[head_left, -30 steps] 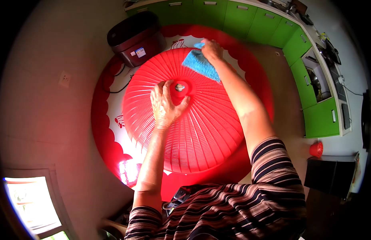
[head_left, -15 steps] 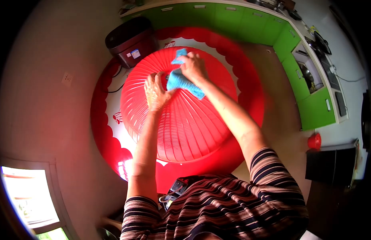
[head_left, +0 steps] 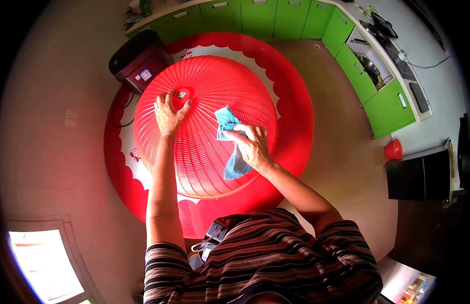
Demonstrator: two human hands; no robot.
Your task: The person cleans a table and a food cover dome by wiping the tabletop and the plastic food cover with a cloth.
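A big red slotted plastic food cover stands domed over a round table with a red-and-white scalloped cloth. Near the cover's top, my left hand rests with thumb and fingers spread beside the small round knob. My right hand grips a blue cleaning cloth against the cover's near right side. Part of the cloth sticks out past the fingertips and another part hangs below the palm.
A dark bin-like appliance with a cord stands at the table's far left edge. Green cabinets with a counter run along the back and right. A red bucket sits by a black cabinet. Beige floor lies right of the table.
My right hand has moved with the cloth from near the cover's top down its near right side. The knob now shows. My left hand stays near the top, and the view has shifted.
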